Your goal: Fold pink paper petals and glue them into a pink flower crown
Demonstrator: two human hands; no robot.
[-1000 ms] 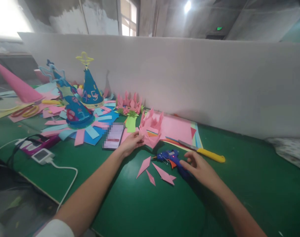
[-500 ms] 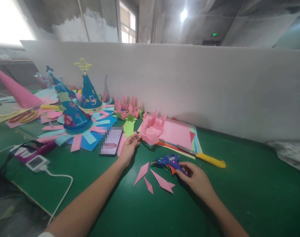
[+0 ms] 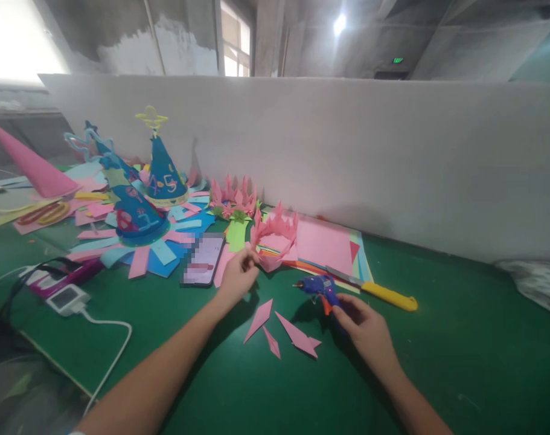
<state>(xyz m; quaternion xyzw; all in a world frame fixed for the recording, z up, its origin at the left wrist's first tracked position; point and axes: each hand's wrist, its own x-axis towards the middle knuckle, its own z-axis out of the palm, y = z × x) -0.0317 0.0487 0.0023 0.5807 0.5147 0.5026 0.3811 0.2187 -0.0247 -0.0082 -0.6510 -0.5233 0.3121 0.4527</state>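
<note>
A pink folded-paper crown (image 3: 287,244) stands tilted in front of the stacked paper, and light shows through its open ring. At its lower left edge my left hand (image 3: 239,275) has its fingers curled and pinched on the paper. My right hand (image 3: 363,326) is wrapped round the handle of a blue hot glue gun (image 3: 317,286) with an orange trigger. The gun's nozzle points left, below the crown. Between my hands on the green table lie loose pink folded pieces: a diamond (image 3: 259,320), a small one (image 3: 271,342) and a longer one (image 3: 298,336).
Behind the glue gun, a yellow-handled knife (image 3: 387,295) rests against coloured paper sheets (image 3: 325,241). A phone (image 3: 203,260) lies beside my left hand. Blue cone hats (image 3: 141,220), a pink-green paper lotus (image 3: 233,199) and a charger with a white cable (image 3: 70,300) are left.
The pink crown has turned and shifted slightly left, so its ring opening shows. My left fingers have curled in. My right hand has lifted the glue gun off the table and moved it right.
</note>
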